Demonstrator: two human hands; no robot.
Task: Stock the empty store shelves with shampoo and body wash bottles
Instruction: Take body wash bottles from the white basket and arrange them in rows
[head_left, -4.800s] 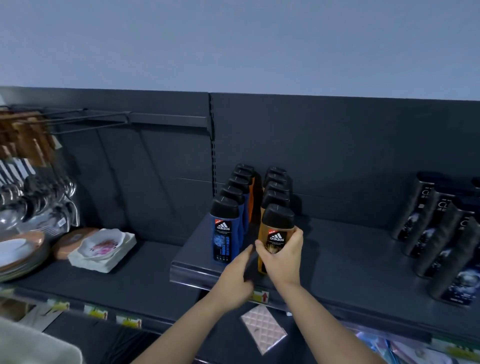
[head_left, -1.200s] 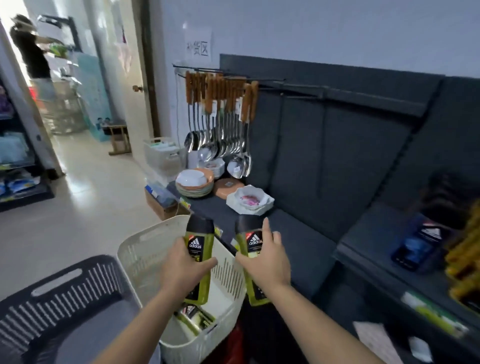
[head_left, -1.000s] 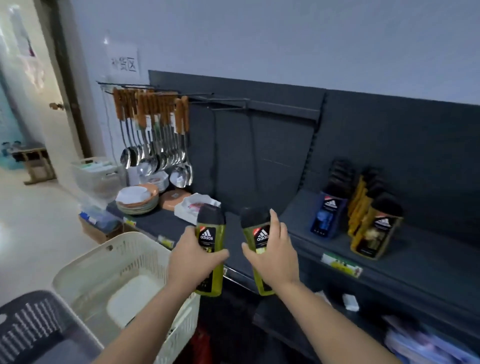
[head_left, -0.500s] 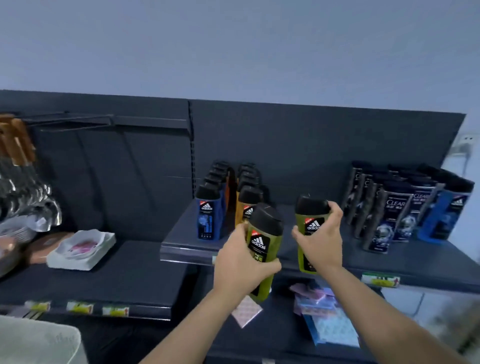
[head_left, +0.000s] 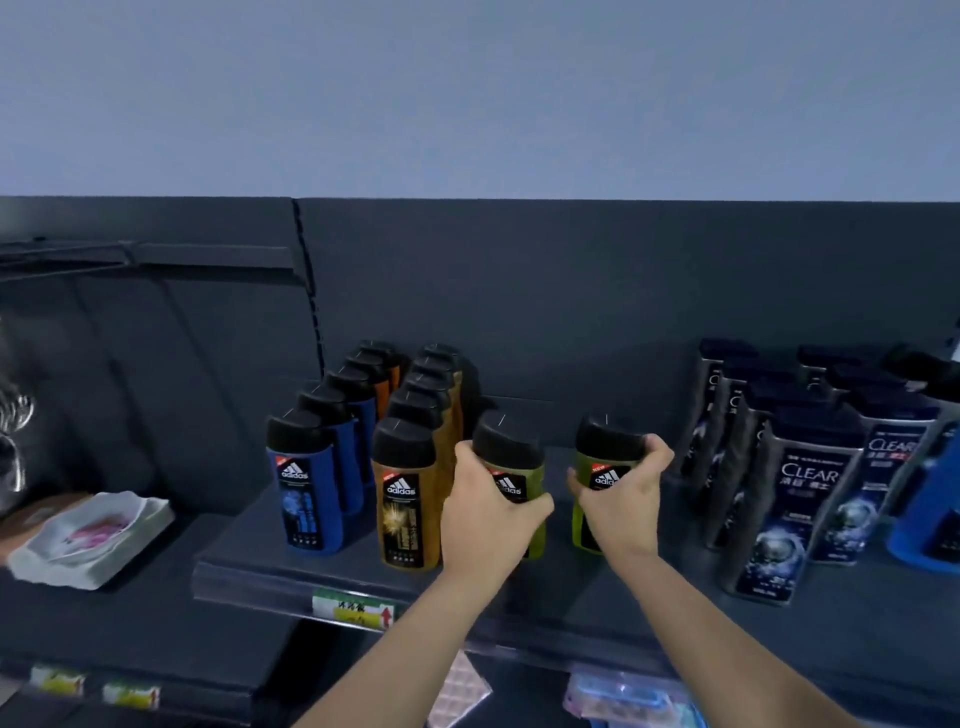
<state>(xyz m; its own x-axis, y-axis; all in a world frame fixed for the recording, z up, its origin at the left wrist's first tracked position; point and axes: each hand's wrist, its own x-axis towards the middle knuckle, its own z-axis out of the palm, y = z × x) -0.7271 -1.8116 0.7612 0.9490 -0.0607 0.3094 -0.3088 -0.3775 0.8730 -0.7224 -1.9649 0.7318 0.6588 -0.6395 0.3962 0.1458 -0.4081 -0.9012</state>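
Note:
Two green Adidas body wash bottles with black caps stand upright at the dark shelf (head_left: 270, 569). My left hand (head_left: 485, 525) grips the left green bottle (head_left: 511, 452), just right of the orange row. My right hand (head_left: 621, 493) grips the right green bottle (head_left: 605, 447) a little further right. A row of blue Adidas bottles (head_left: 306, 483) and a row of orange Adidas bottles (head_left: 408, 499) run back to the wall. Whether the green bottles touch the shelf I cannot tell.
Dark Clear shampoo bottles (head_left: 795, 499) fill the shelf's right side, with a blue bottle (head_left: 930, 514) at the far right. A stack of white dishes (head_left: 91, 535) sits on the lower left shelf. Packets (head_left: 623, 699) lie on the shelf below.
I took two green bottles from the white basket, turned to the shelf and brought them forward. They now stand level with the shelf beside the orange row.

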